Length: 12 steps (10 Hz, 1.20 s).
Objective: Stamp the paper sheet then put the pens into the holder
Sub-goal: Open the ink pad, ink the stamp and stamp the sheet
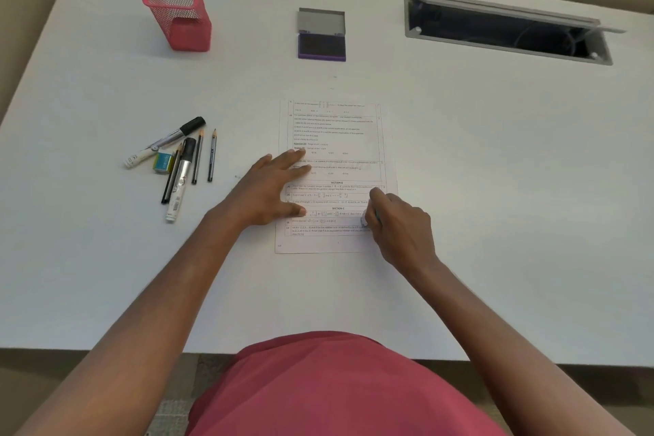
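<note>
A printed paper sheet (336, 138) lies flat in the middle of the white desk (495, 188). My left hand (269, 188) rests flat with spread fingers on the sheet's left edge. My right hand (400, 226) is closed around a small stamp (365, 219), mostly hidden by the fingers, pressed down on the sheet's lower right part. An open purple ink pad (321, 45) sits beyond the sheet. A pink mesh holder (178, 7) stands at the far left. Several pens, markers and pencils (184, 163) lie in a loose pile to the left of the sheet.
A small green eraser (163, 163) lies among the pens. An open cable slot with a grey flap (506, 28) is cut into the desk at the far right. The desk's front edge runs just before my body.
</note>
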Each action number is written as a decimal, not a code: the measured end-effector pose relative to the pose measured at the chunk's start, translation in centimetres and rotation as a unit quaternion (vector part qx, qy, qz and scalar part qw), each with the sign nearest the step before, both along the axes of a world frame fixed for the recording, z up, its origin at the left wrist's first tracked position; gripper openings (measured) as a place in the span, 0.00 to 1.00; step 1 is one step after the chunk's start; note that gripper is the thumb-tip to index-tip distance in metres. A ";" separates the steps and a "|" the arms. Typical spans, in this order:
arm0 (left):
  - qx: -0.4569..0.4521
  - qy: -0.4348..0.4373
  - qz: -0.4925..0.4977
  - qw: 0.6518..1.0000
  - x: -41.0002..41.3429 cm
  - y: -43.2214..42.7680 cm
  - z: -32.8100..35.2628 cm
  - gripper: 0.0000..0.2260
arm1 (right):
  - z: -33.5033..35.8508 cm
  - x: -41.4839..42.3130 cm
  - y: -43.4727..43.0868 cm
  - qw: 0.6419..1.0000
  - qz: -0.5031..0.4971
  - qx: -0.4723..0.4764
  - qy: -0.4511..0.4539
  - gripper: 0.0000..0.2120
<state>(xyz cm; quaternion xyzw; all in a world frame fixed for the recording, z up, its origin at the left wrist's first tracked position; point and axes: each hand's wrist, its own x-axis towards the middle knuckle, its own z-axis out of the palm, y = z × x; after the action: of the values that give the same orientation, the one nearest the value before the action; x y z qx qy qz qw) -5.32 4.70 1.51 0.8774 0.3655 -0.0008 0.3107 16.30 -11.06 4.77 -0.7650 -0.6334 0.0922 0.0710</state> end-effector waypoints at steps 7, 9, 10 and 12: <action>0.004 0.013 0.001 1.000 0.2 0.0 0.0 0.39 | 0.1 -1.0 -1.6 0.998 -0.010 0.053 -0.020 0.10; 0.003 0.019 0.002 1.000 0.2 -0.1 0.2 0.39 | -0.1 -0.1 -0.6 1.000 0.014 0.011 0.010 0.04; 0.002 0.026 0.001 1.000 0.3 -0.1 0.4 0.39 | 0.1 0.0 -0.2 1.000 0.013 0.000 0.028 0.04; 0.009 0.027 0.001 1.000 0.4 -0.1 1.2 0.38 | 2.7 1.9 0.6 0.973 -0.143 0.101 0.151 0.14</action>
<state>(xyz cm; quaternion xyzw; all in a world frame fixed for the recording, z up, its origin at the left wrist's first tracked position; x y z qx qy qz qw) -4.90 4.61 2.69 0.8795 0.3749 -0.0210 0.2923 18.24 -10.50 7.45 -0.8136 -0.5059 0.1311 0.2550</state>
